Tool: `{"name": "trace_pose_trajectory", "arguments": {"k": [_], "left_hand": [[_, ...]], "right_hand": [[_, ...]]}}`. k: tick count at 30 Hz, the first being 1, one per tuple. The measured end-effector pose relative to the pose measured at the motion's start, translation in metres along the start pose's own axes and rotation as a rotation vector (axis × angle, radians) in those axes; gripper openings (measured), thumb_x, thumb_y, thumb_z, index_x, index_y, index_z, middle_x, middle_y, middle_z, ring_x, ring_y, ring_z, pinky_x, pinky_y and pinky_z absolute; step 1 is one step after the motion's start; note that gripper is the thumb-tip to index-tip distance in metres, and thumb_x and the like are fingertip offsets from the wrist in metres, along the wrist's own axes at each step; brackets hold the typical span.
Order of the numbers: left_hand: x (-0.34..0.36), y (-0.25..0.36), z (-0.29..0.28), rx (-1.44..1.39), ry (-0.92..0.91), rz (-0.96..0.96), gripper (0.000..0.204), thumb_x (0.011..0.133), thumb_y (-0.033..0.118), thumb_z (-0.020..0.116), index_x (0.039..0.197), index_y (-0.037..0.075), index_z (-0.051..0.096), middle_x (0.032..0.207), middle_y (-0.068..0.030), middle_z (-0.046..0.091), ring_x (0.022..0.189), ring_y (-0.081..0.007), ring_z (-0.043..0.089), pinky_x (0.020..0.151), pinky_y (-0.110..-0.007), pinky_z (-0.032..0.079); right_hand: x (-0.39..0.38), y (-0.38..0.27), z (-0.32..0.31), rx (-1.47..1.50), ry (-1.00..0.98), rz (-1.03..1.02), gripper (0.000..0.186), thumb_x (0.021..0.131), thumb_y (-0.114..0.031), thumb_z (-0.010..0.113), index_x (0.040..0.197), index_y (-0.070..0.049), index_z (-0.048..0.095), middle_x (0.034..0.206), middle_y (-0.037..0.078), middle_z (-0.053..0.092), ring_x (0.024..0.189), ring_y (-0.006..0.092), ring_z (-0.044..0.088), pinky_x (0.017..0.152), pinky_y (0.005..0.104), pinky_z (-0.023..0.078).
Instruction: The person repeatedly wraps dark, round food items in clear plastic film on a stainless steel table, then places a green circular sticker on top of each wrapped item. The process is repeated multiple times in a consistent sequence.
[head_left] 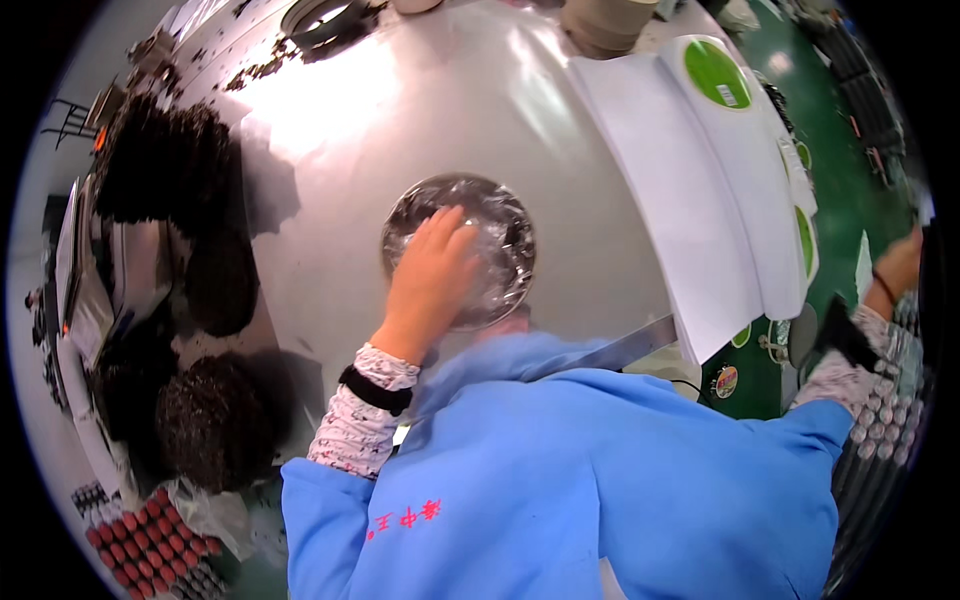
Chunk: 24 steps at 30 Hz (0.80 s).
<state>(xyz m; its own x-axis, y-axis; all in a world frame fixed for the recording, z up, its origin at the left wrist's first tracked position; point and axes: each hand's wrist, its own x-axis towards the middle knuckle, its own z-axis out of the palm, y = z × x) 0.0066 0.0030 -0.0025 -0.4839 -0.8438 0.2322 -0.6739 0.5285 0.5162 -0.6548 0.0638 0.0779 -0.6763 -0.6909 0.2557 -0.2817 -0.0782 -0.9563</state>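
On the shiny metal tabletop (pixel 330 230) lies a round dish (pixel 527 215) with crinkled clear plastic film (pixel 500 235) in it. My left hand (pixel 432 270) rests over it, fingers stretched out and lying on the film; slight blur softens the fingertips. My right hand (pixel 900 262) is far off at the right, out beyond the table and above the green floor. Its fingers run into the dark rim of the picture, so what they do is hidden. A pale pointed slip (pixel 863 265) shows beside that hand.
Dark, rough-edged stacks (pixel 165 160) and a dark brown clump (pixel 210 425) line the left side. White sheets with green ovals (pixel 690 190) lie along the table's right edge. Round containers (pixel 605 25) stand at the back. Rows of red-topped items (pixel 150 545) sit at lower left.
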Motion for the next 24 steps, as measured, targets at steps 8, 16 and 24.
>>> {"name": "trace_pose_trajectory", "arguments": {"k": [8, 16, 24], "left_hand": [[-0.022, 0.022, -0.005, -0.105, 0.126, -0.156, 0.03, 0.087, 0.022, 0.059, 0.112, 0.011, 0.07, 0.122, -0.0101, 0.066, 0.119, -0.0332, 0.057, 0.106, -0.048, 0.039], [-0.029, 0.008, -0.004, -0.025, 0.028, -0.031, 0.035, 0.088, 0.024, 0.056, 0.118, 0.012, 0.068, 0.124, -0.01, 0.065, 0.121, -0.0311, 0.056, 0.111, -0.049, 0.034], [-0.034, 0.004, -0.006, -0.151, 0.081, -0.04, 0.038, 0.085, 0.019, 0.055, 0.117, 0.002, 0.065, 0.122, -0.0172, 0.064, 0.121, -0.0371, 0.055, 0.111, -0.048, 0.034]], "right_hand": [[-0.274, -0.071, 0.335, -0.346, -0.973, -0.955, 0.045, 0.086, -0.01, 0.063, 0.13, -0.015, 0.062, 0.15, 0.018, 0.042, 0.141, 0.0346, 0.039, 0.115, 0.0451, 0.035], [-0.283, -0.095, 0.34, -0.718, -1.332, -0.881, 0.065, 0.083, -0.033, 0.07, 0.14, -0.009, 0.05, 0.15, 0.019, 0.042, 0.143, 0.0302, 0.034, 0.118, 0.0467, 0.025], [-0.29, -0.057, 0.402, -0.624, -1.224, -0.868, 0.076, 0.091, -0.047, 0.057, 0.148, -0.002, 0.038, 0.159, 0.018, 0.027, 0.149, 0.0314, 0.021, 0.121, 0.0425, 0.017]]}}
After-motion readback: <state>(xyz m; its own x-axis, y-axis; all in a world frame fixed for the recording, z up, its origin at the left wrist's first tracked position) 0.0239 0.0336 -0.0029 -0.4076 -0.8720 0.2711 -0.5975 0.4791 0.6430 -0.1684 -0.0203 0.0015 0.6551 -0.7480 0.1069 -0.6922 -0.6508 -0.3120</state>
